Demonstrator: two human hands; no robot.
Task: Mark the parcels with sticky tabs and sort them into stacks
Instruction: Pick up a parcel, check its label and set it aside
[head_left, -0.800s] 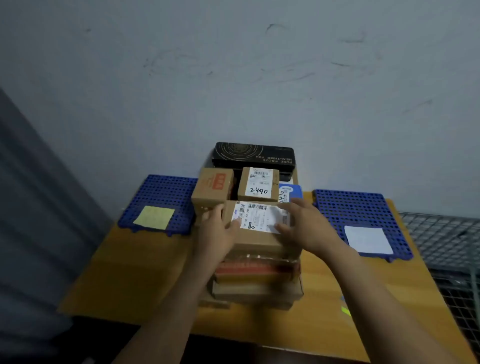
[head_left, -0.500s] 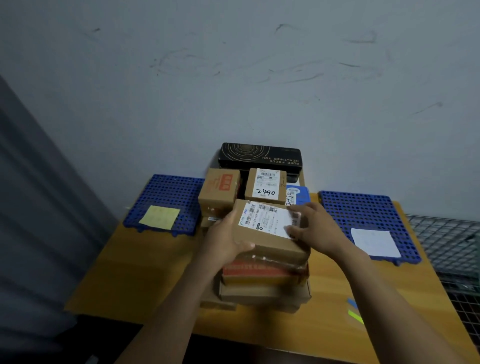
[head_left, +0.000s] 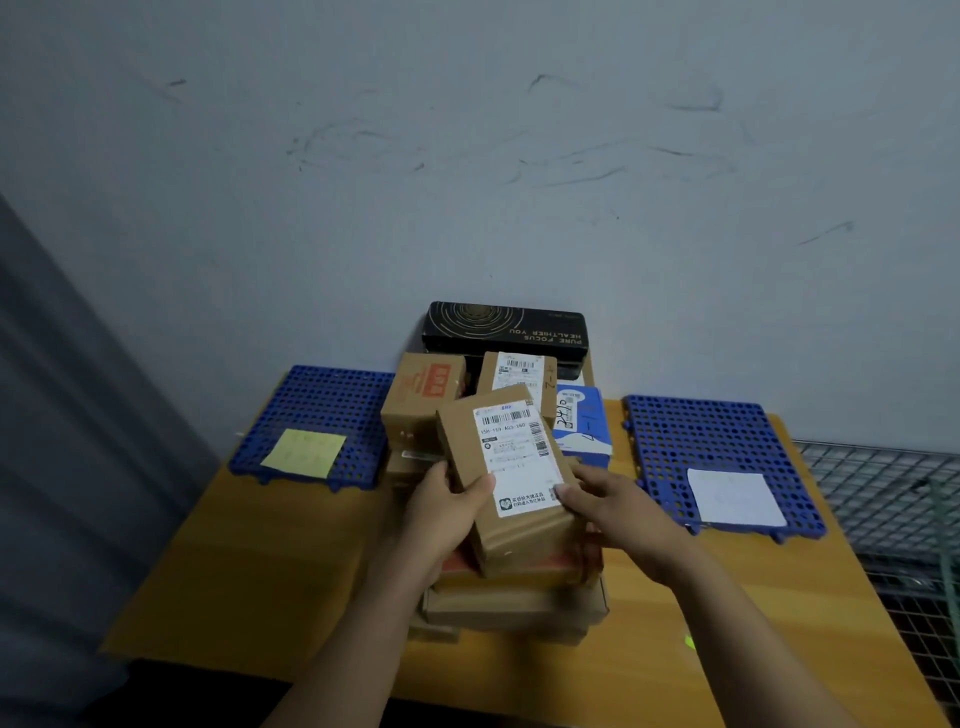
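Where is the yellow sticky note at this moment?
In the head view the yellow sticky note lies on the left blue grid mat, left of the parcel pile.

Yellow-orange wooden table (head_left: 249, 597) carried a blue perforated plastic mat (head_left: 332, 395) at rear left, a second blue perforated mat (head_left: 701, 431) at rear right, a pile of brown cardboard parcels (head_left: 514, 608) between them at centre, and a small bright green tab (head_left: 689, 642) near the front right.

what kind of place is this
Probably a makeshift parcel-sorting station: labelled cardboard parcels piled on a wooden table, flanked by blue grid mats, each carrying a paper note.
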